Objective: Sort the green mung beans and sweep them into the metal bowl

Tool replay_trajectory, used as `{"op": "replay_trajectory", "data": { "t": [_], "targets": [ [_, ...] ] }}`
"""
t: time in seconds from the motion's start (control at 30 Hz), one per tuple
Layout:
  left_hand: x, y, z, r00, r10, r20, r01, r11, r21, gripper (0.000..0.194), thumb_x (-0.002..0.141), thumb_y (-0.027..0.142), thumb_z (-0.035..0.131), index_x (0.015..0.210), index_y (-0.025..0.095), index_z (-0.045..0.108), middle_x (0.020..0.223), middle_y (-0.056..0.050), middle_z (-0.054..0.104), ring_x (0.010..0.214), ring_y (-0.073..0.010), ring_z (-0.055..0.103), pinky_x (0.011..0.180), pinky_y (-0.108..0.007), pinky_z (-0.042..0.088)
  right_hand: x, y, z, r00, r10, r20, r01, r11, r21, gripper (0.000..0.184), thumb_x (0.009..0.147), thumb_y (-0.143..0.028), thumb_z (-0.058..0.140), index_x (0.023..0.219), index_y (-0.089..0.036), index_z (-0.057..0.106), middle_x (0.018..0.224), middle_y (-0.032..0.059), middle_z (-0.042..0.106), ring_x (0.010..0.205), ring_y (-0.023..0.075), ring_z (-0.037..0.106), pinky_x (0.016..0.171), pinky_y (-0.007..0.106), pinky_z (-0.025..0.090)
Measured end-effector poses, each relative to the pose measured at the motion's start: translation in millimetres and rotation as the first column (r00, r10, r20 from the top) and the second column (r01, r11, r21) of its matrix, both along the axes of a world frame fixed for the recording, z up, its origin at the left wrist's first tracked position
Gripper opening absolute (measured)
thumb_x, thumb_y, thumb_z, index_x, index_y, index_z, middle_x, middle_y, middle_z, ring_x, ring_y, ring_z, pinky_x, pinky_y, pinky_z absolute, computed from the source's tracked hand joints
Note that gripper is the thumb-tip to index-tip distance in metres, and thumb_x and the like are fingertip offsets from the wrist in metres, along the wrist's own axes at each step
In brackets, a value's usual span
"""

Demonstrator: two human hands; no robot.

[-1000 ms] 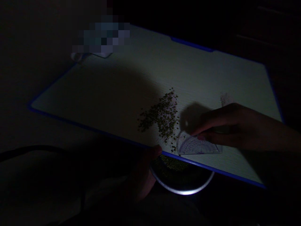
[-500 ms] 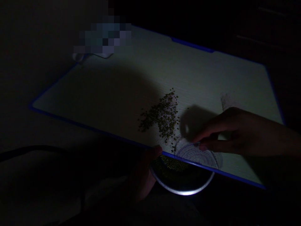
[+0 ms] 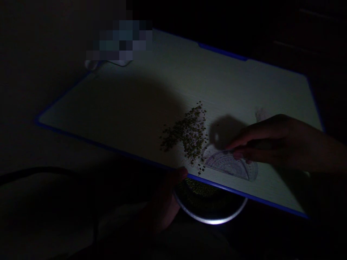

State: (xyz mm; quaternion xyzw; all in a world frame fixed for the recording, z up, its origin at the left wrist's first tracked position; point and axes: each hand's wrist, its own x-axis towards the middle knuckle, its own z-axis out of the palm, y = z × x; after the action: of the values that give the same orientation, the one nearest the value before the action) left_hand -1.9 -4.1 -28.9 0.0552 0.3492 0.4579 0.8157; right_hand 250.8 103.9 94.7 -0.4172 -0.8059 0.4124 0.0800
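My right hand [image 3: 276, 142] pinches a clear plastic protractor [image 3: 230, 168] by its curved edge, thumb and fingers closed on it. Its straight side faces the near edge of a white board [image 3: 233, 83] with a blue rim. Just left of it lies a pile of small green beans [image 3: 193, 133], apparently mung beans, with pale bits among them. My left hand [image 3: 170, 202] is closed at the near edge, its thumb over the blue rim. Its palm side lies against a metal-rimmed bowl [image 3: 214, 221] below, partly hidden by the board. More green beans [image 3: 200, 187] show inside the bowl.
A small pale patch of bits [image 3: 260, 112] lies on the board beyond my right hand. A blurred-out object [image 3: 119, 45] rests at the far left corner. A dark cable-like strip [image 3: 35, 170] curves at the left. The surroundings are very dark.
My right hand has moved the protractor away from the near edge, slightly up and right on the board. The left hand, bowl and bean pile look nearly unchanged.
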Motion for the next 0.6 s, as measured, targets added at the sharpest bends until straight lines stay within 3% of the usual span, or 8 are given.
{"op": "replay_trajectory", "data": {
  "t": [0.23,0.47,0.6],
  "targets": [
    [-0.5,0.8,-1.3,1.0,-0.023,-0.003,0.023,1.0,0.005,0.03,0.082,0.042,0.081,0.105,0.023,0.082,0.113,-0.004,0.086,0.134,-0.0333,0.066,0.12,-0.046,0.044,-9.0,-1.2,-1.6,0.997,0.061,-0.041,-0.063,0.997,-0.047,0.025,0.098,-0.045,0.071,0.11,-0.028,0.084,0.095,0.0013,0.086,0.08,0.0185,0.08,0.069,0.027,0.059],
    [-1.9,0.4,-5.0,1.0,0.009,-0.006,-0.009,1.0,0.001,0.019,0.085,0.034,0.079,0.101,0.025,0.083,0.103,-0.003,0.087,0.134,-0.0322,0.066,0.118,-0.046,0.045,-0.8,-0.1,-3.2,0.999,0.021,-0.037,-0.018,0.997,0.072,0.025,0.098,-0.044,0.072,0.113,-0.028,0.083,0.092,0.0006,0.085,0.073,0.0154,0.078,0.06,0.024,0.054],
    [-2.0,0.6,-2.1,1.0,-0.022,-0.001,0.022,1.0,-0.015,0.022,0.087,0.038,0.077,0.101,0.021,0.084,0.11,-0.008,0.087,0.136,-0.0365,0.064,0.119,-0.051,0.043,-2.4,-0.7,-3.8,0.999,0.025,-0.035,-0.023,0.999,0.04,0.024,0.097,-0.044,0.073,0.113,-0.029,0.084,0.094,0.0005,0.085,0.076,0.0155,0.079,0.064,0.024,0.056]
  ]
}}
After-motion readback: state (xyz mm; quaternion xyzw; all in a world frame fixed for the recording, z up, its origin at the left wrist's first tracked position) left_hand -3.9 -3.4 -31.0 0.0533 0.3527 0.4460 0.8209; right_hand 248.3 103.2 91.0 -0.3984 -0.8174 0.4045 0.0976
